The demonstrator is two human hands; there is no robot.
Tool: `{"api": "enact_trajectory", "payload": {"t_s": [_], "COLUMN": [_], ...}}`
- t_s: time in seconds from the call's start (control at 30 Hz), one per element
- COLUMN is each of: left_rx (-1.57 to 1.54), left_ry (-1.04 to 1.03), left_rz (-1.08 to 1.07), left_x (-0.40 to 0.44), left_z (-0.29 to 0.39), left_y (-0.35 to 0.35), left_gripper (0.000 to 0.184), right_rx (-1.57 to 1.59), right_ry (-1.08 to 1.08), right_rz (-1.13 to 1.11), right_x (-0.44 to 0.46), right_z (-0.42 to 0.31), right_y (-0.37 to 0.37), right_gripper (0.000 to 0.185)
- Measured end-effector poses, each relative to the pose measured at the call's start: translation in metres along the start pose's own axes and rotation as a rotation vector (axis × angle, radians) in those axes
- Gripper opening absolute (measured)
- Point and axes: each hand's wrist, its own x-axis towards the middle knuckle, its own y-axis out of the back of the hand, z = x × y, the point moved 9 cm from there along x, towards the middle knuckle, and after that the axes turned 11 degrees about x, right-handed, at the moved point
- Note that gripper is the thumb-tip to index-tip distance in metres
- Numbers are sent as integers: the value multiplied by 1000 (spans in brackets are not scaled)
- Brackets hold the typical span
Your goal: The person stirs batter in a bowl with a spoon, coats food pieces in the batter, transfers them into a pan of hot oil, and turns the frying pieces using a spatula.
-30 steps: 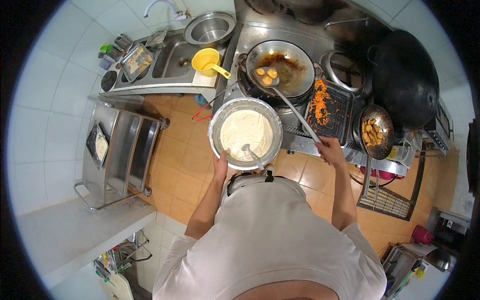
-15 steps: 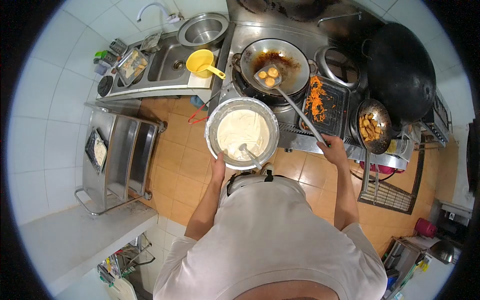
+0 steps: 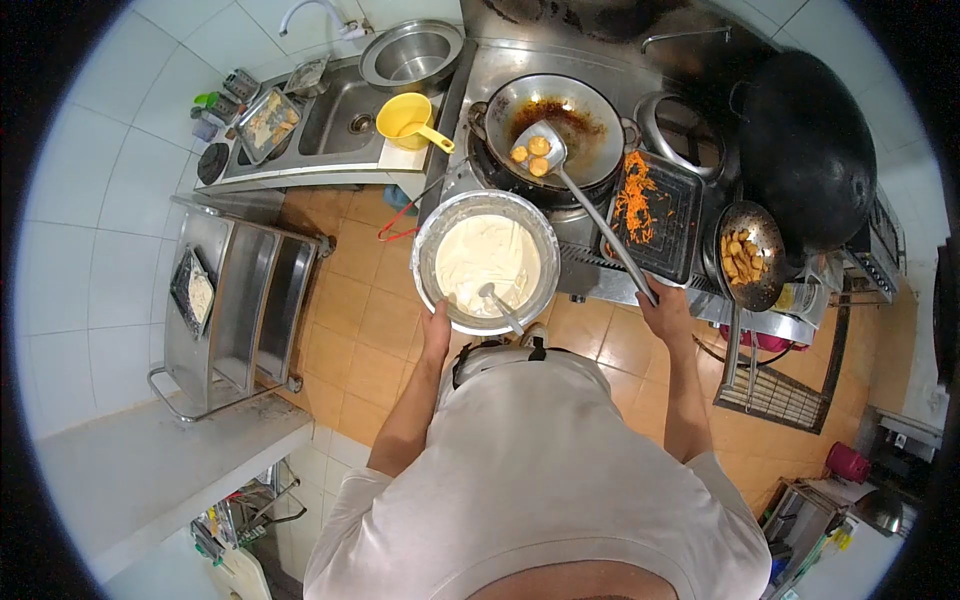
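So there's a metal trolley (image 3: 218, 310) far left, then a sink (image 3: 340, 118) with a yellow dipper (image 3: 403, 118) beside it. Left hand (image 3: 437, 330) is clamped on the rim of a bowl (image 3: 425, 255) of batter (image 3: 485, 250), spoon (image 3: 500, 307) sitting inside. Behind it's a wok (image 3: 593, 115), with a spatula (image 3: 608, 227) holding three golden pieces (image 3: 539, 146) over it. Its handle cuts across the corner of a tray (image 3: 678, 235) of orange shreds (image 3: 636, 205), right hand (image 3: 665, 312) wrapped round the end. Further right, a pan (image 3: 768, 235) pokes its handle past the surface (image 3: 590, 281) edge, next to a huge black wok (image 3: 812, 150).
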Motion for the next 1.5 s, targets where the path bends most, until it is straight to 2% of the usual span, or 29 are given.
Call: {"api": "enact_trajectory", "payload": {"t_s": [0.07,0.17,0.27,0.37,1.5], "left_rx": [-7,-14,-28,-30,-20], "left_ry": [-5,-20,-34,-27,-30], "left_rz": [-5,-6,2,5,-7], "left_x": [1,4,7,7,9], "left_z": [0,-6,-9,-12,-13], "left_y": [0,1,1,2,2], "left_gripper": [46,47,48,49,44], "right_rx": [-8,-7,-17,-35,-76], "right_ry": [77,0,46,-7,50], "right_rz": [31,3,17,2,49], "right_x": [-3,-5,-6,-7,-8], "right_z": [4,19,18,18,9], "right_y": [-4,-11,-13,-14,-17], "right_gripper": [39,40,40,40,38]}}
